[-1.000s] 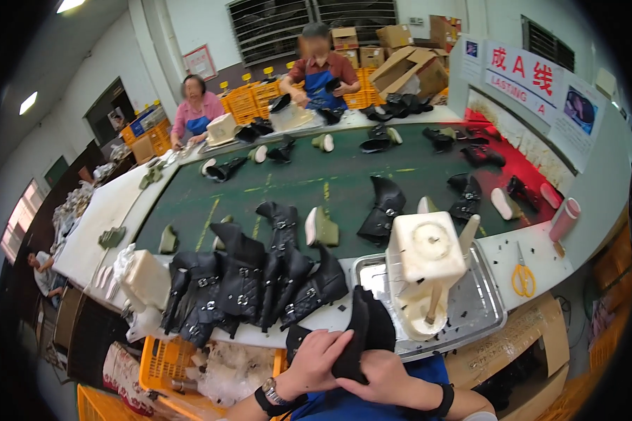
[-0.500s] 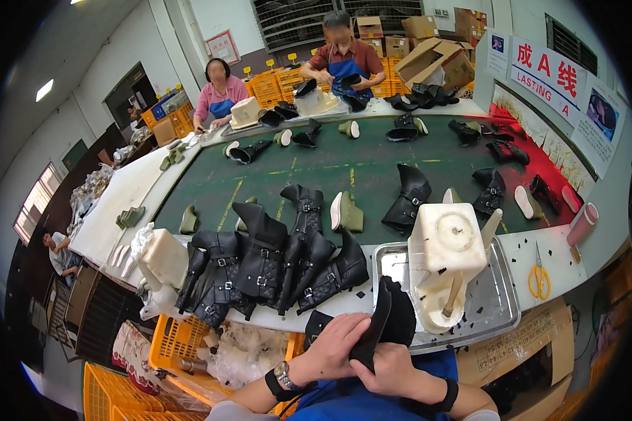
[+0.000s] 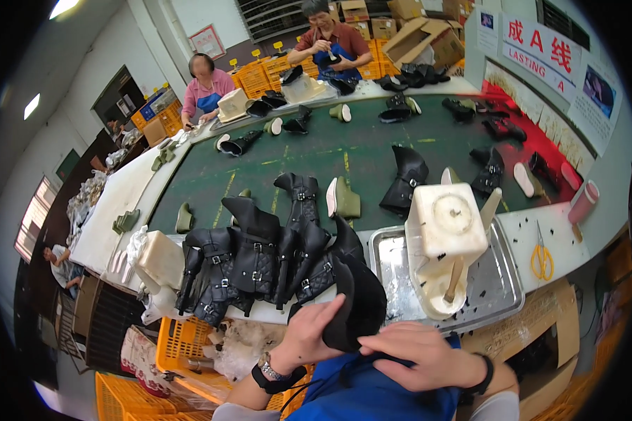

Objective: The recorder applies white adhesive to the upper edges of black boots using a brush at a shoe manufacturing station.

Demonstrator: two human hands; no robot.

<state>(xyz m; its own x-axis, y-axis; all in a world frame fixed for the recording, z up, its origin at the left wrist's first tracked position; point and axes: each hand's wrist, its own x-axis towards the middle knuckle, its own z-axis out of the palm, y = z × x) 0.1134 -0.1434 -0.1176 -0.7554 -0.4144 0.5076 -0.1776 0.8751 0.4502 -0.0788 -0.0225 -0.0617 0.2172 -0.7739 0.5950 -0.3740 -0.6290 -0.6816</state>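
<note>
Black leather-look boot (image 3: pixel 361 298), left of silver rectangular metal tray (image 3: pixel 388 258). My left hand (image 3: pixel 312 332): fingers gripping boot. Right hand (image 3: pixel 421 354): fingers bent, hold unclear. Advise steady left support.

Black boot (image 3: pixel 360 302), blue apron (image 3: pixel 372 391)

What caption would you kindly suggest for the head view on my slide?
Left hand holding a black boot, right hand close by, near a metal tray and green belt.
</note>
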